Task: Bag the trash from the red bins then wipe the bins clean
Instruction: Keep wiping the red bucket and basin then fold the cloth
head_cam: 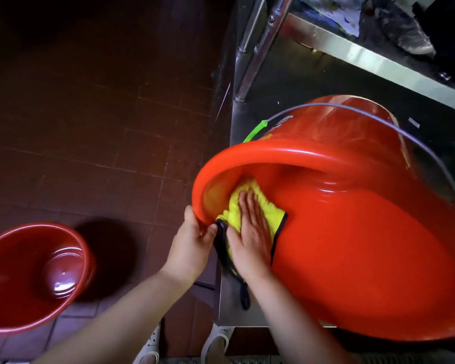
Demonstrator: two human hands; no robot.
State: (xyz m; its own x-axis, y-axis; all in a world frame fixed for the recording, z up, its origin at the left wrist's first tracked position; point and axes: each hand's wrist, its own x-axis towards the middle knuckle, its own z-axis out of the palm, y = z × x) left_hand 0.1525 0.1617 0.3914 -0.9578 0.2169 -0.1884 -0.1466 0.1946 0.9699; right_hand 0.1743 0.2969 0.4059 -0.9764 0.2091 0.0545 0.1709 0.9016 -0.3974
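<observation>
i've got the big red bin (352, 245) tipped on its side on the steel shelf (247, 298), its mouth turned toward me, with the wire bail handle (418, 145) arched loose over its upper side. my left hand (192, 243) is curled over the near rim, thumb outside and fingers hooked in, holding the bin from rolling. my right hand (252, 229) lies flat, fingers straight and together, pressing the yellow cloth (237, 208) against the inside wall just past the rim; the cloth's dark edging (221, 232) hangs out between my two hands, which sit close but not touching. the bin looks like thin, glossy plastic, so i'd judge it light for its size, a little flexible at the wall and slick where it's wet. the rolled rim is the stiffest part and the right place to grip; the bail would only let it swing. the cloth is soft and bunches easily, so a flat palm spreads it better than a pinch. the second red bin (34, 277) stands upright on the tiled floor (103, 114) to my left, well apart, its inside shiny and with no trash that i can see.
</observation>
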